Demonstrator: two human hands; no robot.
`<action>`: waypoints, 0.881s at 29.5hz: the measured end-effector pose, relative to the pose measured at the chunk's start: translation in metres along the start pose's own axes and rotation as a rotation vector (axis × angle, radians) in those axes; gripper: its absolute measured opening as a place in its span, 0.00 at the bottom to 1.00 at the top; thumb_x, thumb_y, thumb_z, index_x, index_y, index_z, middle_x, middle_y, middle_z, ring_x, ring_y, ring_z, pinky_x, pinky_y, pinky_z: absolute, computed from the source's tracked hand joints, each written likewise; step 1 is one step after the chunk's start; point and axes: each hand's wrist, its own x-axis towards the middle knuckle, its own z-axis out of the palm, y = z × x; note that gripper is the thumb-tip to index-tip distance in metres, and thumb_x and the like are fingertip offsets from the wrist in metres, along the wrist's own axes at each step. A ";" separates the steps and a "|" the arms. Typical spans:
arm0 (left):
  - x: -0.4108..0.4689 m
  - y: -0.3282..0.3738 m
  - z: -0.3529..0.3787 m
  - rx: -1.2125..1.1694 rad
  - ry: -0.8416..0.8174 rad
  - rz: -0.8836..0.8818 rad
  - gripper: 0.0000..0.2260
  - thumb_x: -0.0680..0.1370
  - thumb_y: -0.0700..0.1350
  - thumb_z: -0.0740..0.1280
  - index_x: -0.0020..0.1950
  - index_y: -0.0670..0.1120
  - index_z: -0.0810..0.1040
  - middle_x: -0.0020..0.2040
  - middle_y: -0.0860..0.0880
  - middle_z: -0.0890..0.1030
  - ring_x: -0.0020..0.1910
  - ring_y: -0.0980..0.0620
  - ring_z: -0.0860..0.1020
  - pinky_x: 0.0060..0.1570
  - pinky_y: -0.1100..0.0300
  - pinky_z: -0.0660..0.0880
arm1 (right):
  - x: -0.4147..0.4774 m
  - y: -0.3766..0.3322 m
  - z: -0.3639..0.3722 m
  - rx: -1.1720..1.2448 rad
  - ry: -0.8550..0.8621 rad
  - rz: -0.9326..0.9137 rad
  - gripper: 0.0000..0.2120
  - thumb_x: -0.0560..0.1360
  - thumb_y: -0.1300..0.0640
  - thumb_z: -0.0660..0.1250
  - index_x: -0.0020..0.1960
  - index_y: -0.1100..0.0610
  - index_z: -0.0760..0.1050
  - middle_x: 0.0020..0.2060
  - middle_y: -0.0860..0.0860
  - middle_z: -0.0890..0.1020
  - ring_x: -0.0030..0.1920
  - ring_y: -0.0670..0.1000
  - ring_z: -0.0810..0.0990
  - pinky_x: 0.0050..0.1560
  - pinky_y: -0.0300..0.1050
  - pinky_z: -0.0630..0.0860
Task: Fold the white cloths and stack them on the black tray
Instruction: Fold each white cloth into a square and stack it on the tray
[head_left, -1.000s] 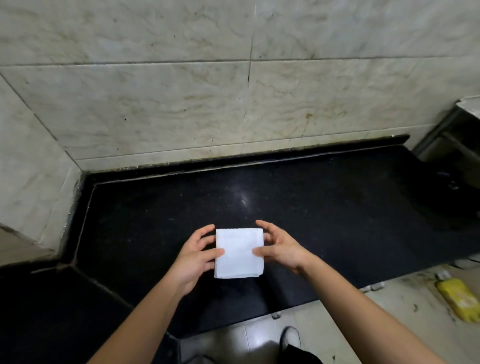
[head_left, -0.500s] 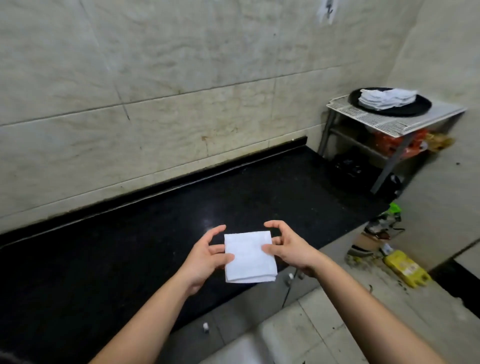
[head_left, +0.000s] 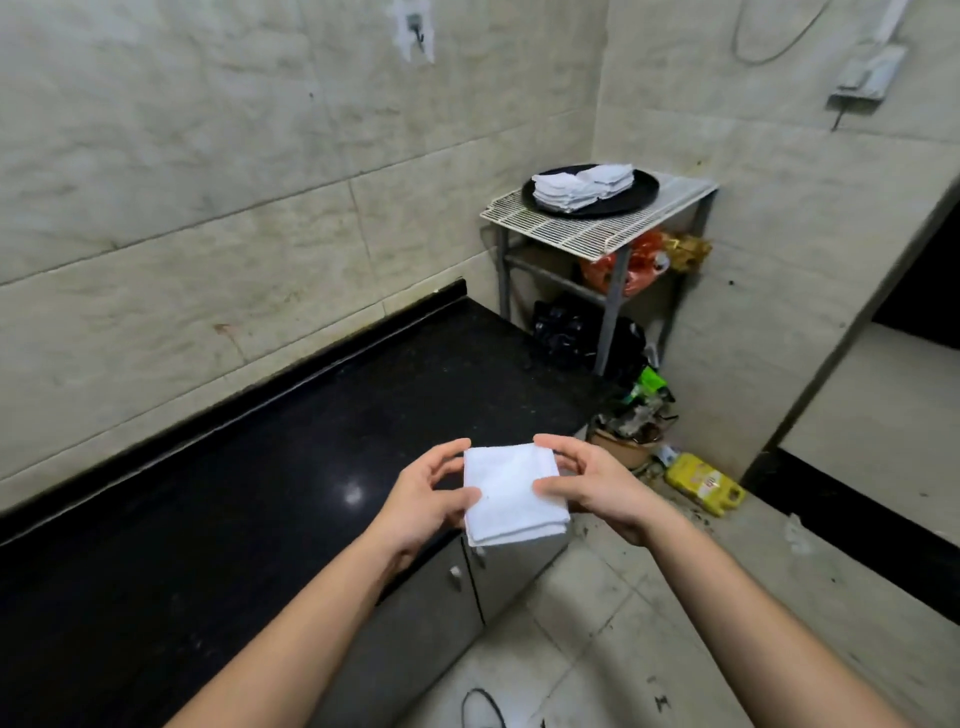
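Both the left hand (head_left: 423, 499) and the right hand (head_left: 592, 486) pinch the small folded white terry cloth (head_left: 511, 493) at its side edges, and carried to the round black tray (head_left: 641, 195) at one o'clock, its loose layers may fall open.

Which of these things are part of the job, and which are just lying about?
Part of the job: folded white cloth, held by left hand and right hand; black tray; stacked cloths on it.
Lying about: yellow container on the floor; black bag and orange bag under the rack top.
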 end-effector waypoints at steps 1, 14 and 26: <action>0.013 0.003 0.012 0.001 -0.016 0.004 0.26 0.73 0.29 0.69 0.68 0.48 0.74 0.62 0.50 0.81 0.53 0.48 0.83 0.38 0.55 0.78 | 0.004 0.002 -0.016 0.003 0.001 -0.004 0.30 0.73 0.65 0.74 0.70 0.49 0.70 0.63 0.51 0.79 0.59 0.48 0.82 0.56 0.51 0.80; 0.209 0.061 0.123 0.045 -0.159 0.114 0.29 0.74 0.28 0.68 0.72 0.48 0.69 0.67 0.54 0.76 0.42 0.50 0.83 0.34 0.58 0.78 | 0.107 -0.050 -0.200 -0.205 0.063 -0.098 0.36 0.71 0.69 0.70 0.74 0.49 0.63 0.69 0.51 0.73 0.39 0.43 0.81 0.46 0.43 0.76; 0.394 0.165 0.210 0.059 -0.166 0.158 0.25 0.75 0.27 0.67 0.68 0.47 0.74 0.44 0.49 0.85 0.36 0.52 0.82 0.36 0.60 0.79 | 0.226 -0.139 -0.357 -0.119 0.234 -0.228 0.33 0.74 0.75 0.67 0.74 0.52 0.65 0.64 0.48 0.77 0.43 0.44 0.84 0.44 0.37 0.78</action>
